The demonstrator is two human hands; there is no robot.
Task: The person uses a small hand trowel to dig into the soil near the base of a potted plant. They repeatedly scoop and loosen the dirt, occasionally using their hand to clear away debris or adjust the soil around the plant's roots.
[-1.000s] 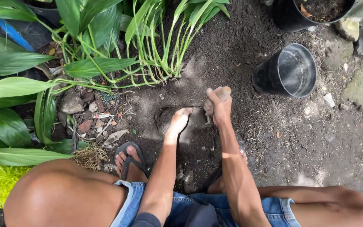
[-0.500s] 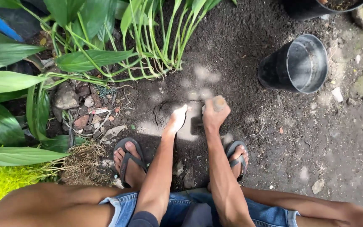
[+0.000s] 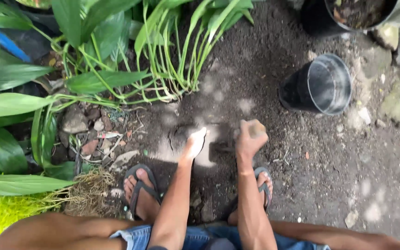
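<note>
You squat over a patch of dark soil, your feet in black flip-flops either side of your arms. Your right hand is closed in a fist around the wooden handle of a small digging tool; the handle's end shows above your knuckles, and the working end is hidden in shadow below the hand. Your left hand lies open and flat, fingers together, pressed on the soil at the edge of a shallow hole; it holds nothing. The two hands are near each other, with a strip of shaded earth between them. An empty black plastic pot lies tipped on its side beyond your right hand, well apart from it. A leafy green plant grows just beyond the hole, and stones lie to its left.
</note>
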